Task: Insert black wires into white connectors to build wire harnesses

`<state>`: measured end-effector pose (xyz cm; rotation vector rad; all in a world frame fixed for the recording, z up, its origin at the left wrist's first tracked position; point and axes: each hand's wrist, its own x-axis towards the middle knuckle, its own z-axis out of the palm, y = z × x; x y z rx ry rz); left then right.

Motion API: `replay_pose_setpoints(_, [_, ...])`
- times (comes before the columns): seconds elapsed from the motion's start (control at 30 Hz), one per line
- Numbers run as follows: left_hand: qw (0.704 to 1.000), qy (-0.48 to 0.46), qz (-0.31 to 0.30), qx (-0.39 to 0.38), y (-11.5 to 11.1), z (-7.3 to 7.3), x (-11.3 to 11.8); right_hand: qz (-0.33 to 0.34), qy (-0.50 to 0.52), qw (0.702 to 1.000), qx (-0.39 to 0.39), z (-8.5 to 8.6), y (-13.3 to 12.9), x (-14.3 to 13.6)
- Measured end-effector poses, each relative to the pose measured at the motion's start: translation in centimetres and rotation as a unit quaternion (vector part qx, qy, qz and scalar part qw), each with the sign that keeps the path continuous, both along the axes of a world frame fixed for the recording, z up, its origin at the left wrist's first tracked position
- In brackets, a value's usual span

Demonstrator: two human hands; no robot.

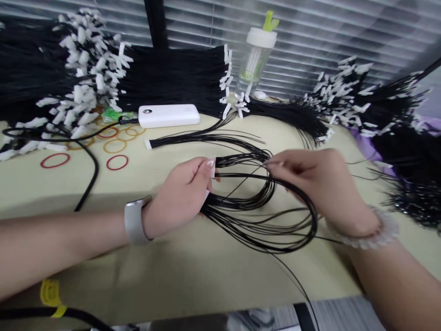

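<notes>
My left hand (181, 197), wearing a grey band at the wrist, is closed around the white connectors (212, 168) of a black wire harness (248, 202). Its wires loop out to the right and curve back toward the fingers. Thumb and fingertips of my right hand (306, 181) are pinched together at the upper part of the loop, on what looks like one thin black wire (243, 181). A beaded bracelet circles that wrist. Just behind the hands, another black wire bundle with a white connector (148, 144) lies on the table.
Behind stand a white power bank (168, 116) with a black cable, a stack of black wires (172, 78) and a clear bottle (255, 59). Red and yellow rubber bands (117, 162) lie at left. More wire bundles (361, 99) with white connectors are piled at right.
</notes>
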<state>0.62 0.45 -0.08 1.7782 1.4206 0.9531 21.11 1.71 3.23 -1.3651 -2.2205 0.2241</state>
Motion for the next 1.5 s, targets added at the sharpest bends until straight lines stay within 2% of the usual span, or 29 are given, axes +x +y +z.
replay_pose_setpoints(0.03, [1.000,0.000,-0.001,-0.001,0.0,0.0,0.0,-0.050,0.086,0.994,0.049,0.1,0.4,0.4])
replay_pose_setpoints(0.1, [1.000,0.002,-0.004,-0.005,0.0,0.0,0.0,-0.101,0.269,0.950,0.122,0.1,1.3,1.0])
replay_pose_setpoints(0.2, [1.000,0.002,-0.014,-0.005,0.0,0.0,-0.1,-0.079,0.471,0.873,0.100,0.4,2.3,1.7])
replay_pose_setpoints(0.27, [1.000,-0.002,-0.023,-0.005,0.1,-0.1,-0.2,-0.082,0.514,0.851,0.070,0.6,2.4,1.9])
replay_pose_setpoints(0.33, [0.999,-0.008,-0.032,-0.007,0.1,-0.2,-0.2,-0.077,0.485,0.870,0.041,0.7,1.9,1.6])
replay_pose_setpoints(0.47, [0.999,-0.016,-0.044,-0.018,0.1,-0.3,-0.3,-0.002,0.282,0.959,-0.040,0.4,0.0,0.0])
replay_pose_setpoints(0.53, [0.999,-0.015,-0.044,-0.028,0.2,-0.2,-0.3,0.032,0.148,0.988,-0.026,0.1,-0.8,-0.9])
replay_pose_setpoints(0.6, [0.998,-0.011,-0.045,-0.036,0.2,-0.1,-0.2,0.059,0.049,0.997,0.023,-0.4,-1.2,-1.6])
replay_pose_setpoints(0.67, [0.998,-0.005,-0.050,-0.042,0.2,0.0,-0.2,0.070,0.004,0.995,0.067,-0.8,-1.3,-1.9])
replay_pose_setpoints(0.87, [0.997,-0.006,-0.052,-0.057,0.1,0.3,0.0,0.053,-0.036,0.988,0.141,-1.4,-1.3,-2.0])
replay_pose_setpoints(1.17, [0.996,-0.005,-0.058,-0.063,0.1,0.3,-0.1,0.053,-0.061,0.975,0.205,-1.8,-1.4,-2.1])
replay_pose_setpoints(1.3, [0.996,-0.003,-0.056,-0.062,0.2,0.3,-0.1,0.098,-0.070,0.966,0.227,-1.8,-1.3,-1.7])
replay_pose_setpoints(1.4, [0.997,-0.009,-0.054,-0.059,0.2,0.3,-0.1,0.151,-0.099,0.946,0.268,-2.0,-1.0,-1.2])
replay_pose_setpoints(1.5, [0.996,-0.020,-0.060,-0.055,0.2,0.3,-0.1,0.175,-0.136,0.928,0.299,-2.1,-0.8,-0.8])
